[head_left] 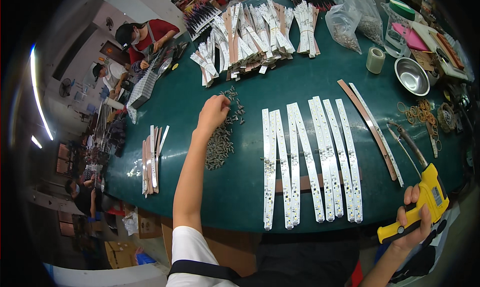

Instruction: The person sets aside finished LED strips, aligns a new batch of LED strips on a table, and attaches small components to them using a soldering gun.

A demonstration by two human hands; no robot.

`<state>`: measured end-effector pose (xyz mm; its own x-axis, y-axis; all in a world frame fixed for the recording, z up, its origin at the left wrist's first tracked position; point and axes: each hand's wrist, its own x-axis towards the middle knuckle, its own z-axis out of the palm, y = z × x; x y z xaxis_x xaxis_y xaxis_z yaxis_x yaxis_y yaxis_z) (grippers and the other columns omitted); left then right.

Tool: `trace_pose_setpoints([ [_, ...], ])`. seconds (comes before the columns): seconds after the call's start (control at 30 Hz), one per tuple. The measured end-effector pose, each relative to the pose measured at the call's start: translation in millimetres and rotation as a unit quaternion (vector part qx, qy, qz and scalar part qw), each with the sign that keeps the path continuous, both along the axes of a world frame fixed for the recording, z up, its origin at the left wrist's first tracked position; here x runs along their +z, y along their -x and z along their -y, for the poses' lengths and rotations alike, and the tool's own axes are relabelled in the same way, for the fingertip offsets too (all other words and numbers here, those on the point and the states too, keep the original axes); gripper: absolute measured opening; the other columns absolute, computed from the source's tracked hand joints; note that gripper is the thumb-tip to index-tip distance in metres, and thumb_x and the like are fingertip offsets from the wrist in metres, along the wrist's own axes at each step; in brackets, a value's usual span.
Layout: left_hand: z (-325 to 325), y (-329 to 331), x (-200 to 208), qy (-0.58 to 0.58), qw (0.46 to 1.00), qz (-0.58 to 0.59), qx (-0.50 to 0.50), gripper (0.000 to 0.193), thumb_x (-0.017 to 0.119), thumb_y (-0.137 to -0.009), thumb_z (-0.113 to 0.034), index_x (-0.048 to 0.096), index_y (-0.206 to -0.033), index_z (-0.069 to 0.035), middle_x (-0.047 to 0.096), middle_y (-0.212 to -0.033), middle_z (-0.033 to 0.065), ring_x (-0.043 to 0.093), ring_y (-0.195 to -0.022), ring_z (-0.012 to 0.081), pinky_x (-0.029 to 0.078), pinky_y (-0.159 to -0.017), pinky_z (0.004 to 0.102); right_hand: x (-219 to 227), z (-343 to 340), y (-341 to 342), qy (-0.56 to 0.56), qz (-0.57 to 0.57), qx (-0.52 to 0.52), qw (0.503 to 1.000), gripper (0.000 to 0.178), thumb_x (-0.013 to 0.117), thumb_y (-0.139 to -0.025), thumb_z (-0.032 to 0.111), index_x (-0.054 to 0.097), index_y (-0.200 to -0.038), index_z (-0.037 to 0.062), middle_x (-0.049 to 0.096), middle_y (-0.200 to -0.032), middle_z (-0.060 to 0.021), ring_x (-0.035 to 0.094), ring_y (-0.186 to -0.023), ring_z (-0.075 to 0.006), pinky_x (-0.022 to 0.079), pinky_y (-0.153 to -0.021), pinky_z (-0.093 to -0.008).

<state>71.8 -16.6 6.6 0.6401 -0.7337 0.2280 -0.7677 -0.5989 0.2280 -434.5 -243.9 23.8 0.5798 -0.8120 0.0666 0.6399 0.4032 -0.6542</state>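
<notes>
My left hand is curled, fingertips together, at the upper end of a heap of small grey metal parts strewn on the green table. Whatever it may pinch is too small or hidden to make out. A yellow soldering gun, with a metal barrel pointing toward the table, is gripped in my right hand at the lower right. Between the two hands lies a row of white LED circuit strips, side by side, some overlapping. Beneath them a brown strip runs crosswise.
Bundled strips pile up at the back. Fewer strips lie left. A steel bowl, tape roll, green-lidded jar and rubber bands stand right. A person in red works beyond the table's left edge.
</notes>
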Motion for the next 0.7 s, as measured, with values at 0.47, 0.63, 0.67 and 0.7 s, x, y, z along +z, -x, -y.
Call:
trace_pose_setpoints([
  [0.47,-9,1,-3,0.102,0.995,-0.003,-0.011,0.016,0.064,-0.081,-0.005,0.065,-0.097,-0.002,0.064,-0.085,0.0132,0.063,-0.077,0.0243,0.050,-0.072,0.0343,0,-4,-1,-0.016,-0.005,0.001,1.000,0.055,0.056,-0.086,0.010,0.029,-0.129,-0.0113,0.045,-0.093,-0.0162,0.047,-0.091,-0.0181,0.051,-0.044,-0.0191],
  [0.63,-5,16,9,0.077,0.997,-0.023,0.014,0.012,0.060,-0.084,-0.009,0.065,-0.092,-0.001,0.064,-0.085,0.0155,0.063,-0.080,0.0298,0.049,-0.073,0.0369,0,-5,-3,-0.022,-0.005,0.001,1.000,0.055,0.056,-0.086,0.009,0.028,-0.129,-0.0115,0.045,-0.093,-0.0162,0.048,-0.091,-0.0183,0.051,-0.045,-0.0191],
  [0.67,-5,15,10,0.064,0.998,-0.018,0.014,0.013,0.060,-0.085,-0.011,0.065,-0.091,0.000,0.064,-0.084,0.0157,0.063,-0.079,0.0296,0.049,-0.072,0.0361,0,-5,-3,-0.022,-0.005,0.001,1.000,0.055,0.056,-0.086,0.009,0.028,-0.129,-0.0115,0.045,-0.093,-0.0162,0.048,-0.091,-0.0183,0.051,-0.045,-0.0191],
  [0.7,-6,16,10,0.063,0.998,-0.018,0.014,0.013,0.060,-0.085,-0.011,0.065,-0.091,0.000,0.064,-0.084,0.0157,0.063,-0.079,0.0296,0.049,-0.072,0.0361,-1,-5,-4,-0.022,-0.003,0.001,1.000,0.055,0.056,-0.086,0.009,0.028,-0.129,-0.0114,0.045,-0.093,-0.0162,0.048,-0.091,-0.0183,0.051,-0.045,-0.0191],
])
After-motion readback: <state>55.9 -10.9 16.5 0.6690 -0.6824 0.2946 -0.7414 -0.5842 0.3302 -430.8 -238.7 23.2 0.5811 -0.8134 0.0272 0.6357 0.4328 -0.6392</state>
